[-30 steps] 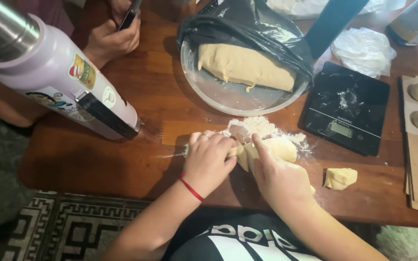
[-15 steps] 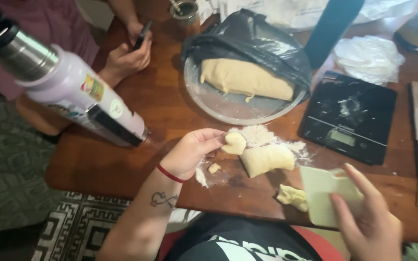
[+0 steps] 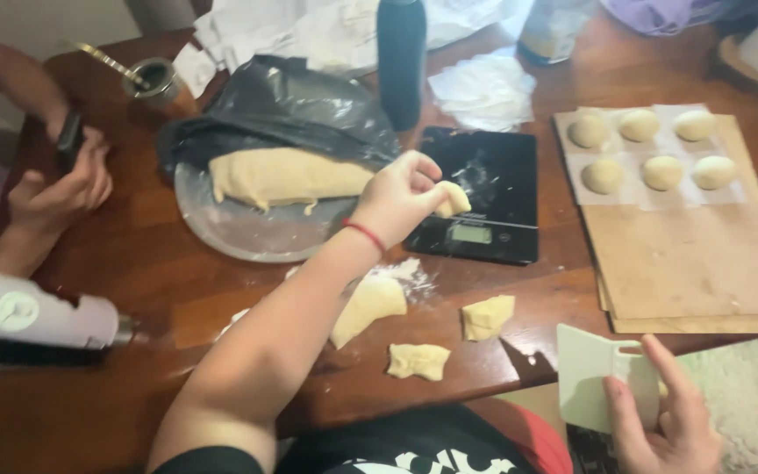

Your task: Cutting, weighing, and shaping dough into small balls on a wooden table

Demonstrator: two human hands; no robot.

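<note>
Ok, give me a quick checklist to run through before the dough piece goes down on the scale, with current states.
1. Left hand grips the dough piece: ok.
2. Dough piece over the black kitchen scale: ok.
3. Scale platform free of items: ok, only flour dust.
4. Scale display readable: cannot tell.
5. Right hand holds the white dough scraper off the table edge, away from the scale: ok.
6. Cut dough pieces lie on the wooden table, apart from the scale: ok.

- The black bag [image 3: 296,105] is covering the far part of the dough slab [image 3: 287,175].
- The frame's bottom edge is cutting off the right hand [image 3: 660,421].
</note>
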